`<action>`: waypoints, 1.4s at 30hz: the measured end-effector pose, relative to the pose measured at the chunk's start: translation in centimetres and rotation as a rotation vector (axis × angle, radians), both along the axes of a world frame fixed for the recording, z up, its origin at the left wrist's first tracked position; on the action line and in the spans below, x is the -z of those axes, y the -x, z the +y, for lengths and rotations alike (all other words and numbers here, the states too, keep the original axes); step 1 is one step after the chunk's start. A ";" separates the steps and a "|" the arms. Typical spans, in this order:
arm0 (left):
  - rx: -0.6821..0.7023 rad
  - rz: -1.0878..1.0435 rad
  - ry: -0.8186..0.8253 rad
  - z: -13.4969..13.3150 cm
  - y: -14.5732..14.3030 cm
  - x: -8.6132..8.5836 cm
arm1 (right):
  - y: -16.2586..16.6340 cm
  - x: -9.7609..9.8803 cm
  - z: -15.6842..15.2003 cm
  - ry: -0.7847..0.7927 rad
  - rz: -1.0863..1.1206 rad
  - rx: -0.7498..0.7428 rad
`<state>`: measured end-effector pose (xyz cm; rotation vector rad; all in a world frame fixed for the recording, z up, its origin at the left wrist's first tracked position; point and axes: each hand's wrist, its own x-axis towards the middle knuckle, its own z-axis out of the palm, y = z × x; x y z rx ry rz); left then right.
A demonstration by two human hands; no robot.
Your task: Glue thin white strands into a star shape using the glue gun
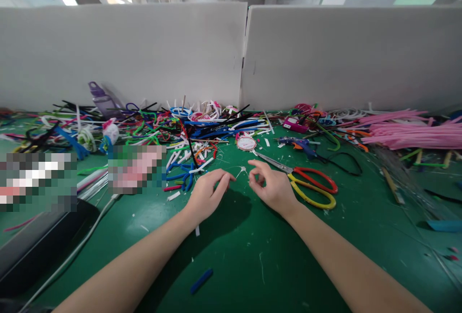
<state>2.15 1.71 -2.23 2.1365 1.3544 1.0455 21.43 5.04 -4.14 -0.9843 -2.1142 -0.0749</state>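
My left hand hovers low over the green table, its thumb and bent fingers drawn together towards the right. A thin pale strand runs near its fingertips; whether they grip it I cannot make out. Facing it, my right hand has the index finger stretched out and the others curled, with nothing visible in it. Between the two lies a small white scrap with fine strands. Just beyond is a round white piece with a pinkish rim. Scissors with red and yellow handles lie beside my right hand, blades pointing away to the left.
Coloured pipe cleaners are heaped along the grey partition. A blue glue gun lies beyond the scissors. Pink stems fill the right. A purple bottle stands back left; a white cable crosses the left side.
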 end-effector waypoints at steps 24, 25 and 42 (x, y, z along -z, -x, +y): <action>-0.505 0.884 -0.091 5.6 6.8 -0.9 | -0.1 1.0 0.7 0.086 0.121 0.069; -0.489 0.907 -0.056 6.0 6.9 -1.0 | -0.1 1.0 0.7 0.086 0.119 0.068; -0.523 0.948 0.011 5.9 6.7 -2.5 | -0.1 0.7 0.5 0.020 0.173 0.077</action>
